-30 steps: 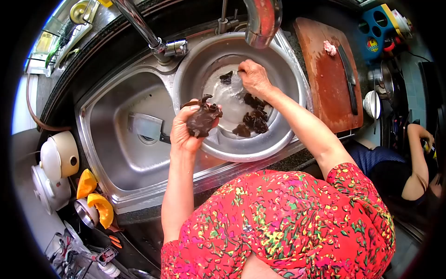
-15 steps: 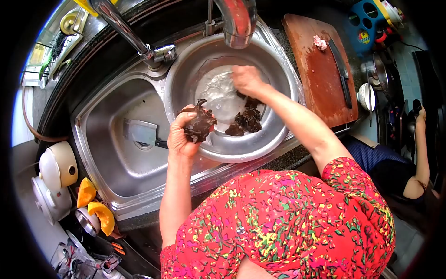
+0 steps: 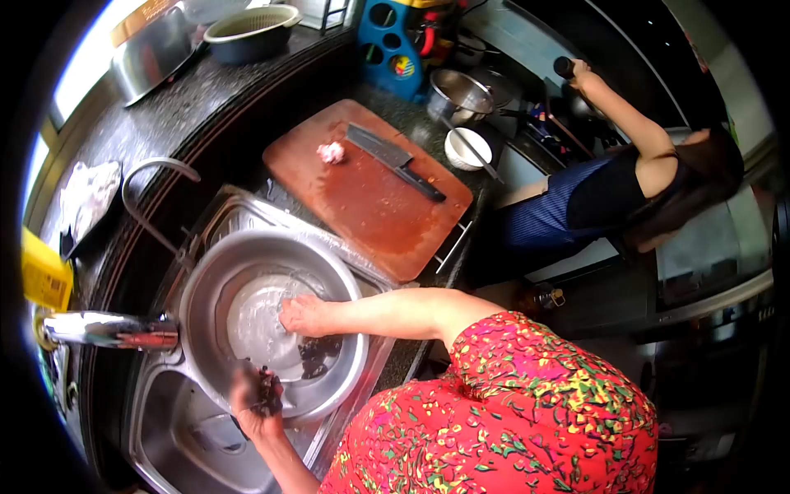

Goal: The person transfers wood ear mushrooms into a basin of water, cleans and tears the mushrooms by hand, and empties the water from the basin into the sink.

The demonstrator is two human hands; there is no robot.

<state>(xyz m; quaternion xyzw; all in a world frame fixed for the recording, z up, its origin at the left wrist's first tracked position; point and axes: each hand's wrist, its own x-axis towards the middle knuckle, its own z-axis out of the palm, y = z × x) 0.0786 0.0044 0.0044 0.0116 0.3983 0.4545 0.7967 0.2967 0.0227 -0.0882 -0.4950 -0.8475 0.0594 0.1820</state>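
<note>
A large metal basin [image 3: 191, 280] with shallow water sits over the sink. My left hand [image 3: 251, 407], at the basin's near-left rim, is closed round a clump of dark, frilly wood ear mushroom [image 3: 267, 392]; blur softens the fingers. More wood ear mushroom [image 3: 313, 360] lies in the water on the basin's right side. Inside the basin, my right hand [image 3: 306, 316] is at the water with its fingers curled together. Whatever is in those fingers, if anything, is hidden.
Right of the basin, a brown cutting board [image 3: 370, 222] carries a cleaver [image 3: 383, 148] and a pink lump [image 3: 331, 153]. Beyond stand a white bowl [image 3: 467, 150] and a metal pot [image 3: 459, 97]. A faucet [image 3: 111, 331] reaches toward the basin. Another person [image 3: 609, 189] stands at the stove.
My view has swung right, showing more of the board and the other person. Both hands stay at the basin, the left still holding the wood ear mushroom.
</note>
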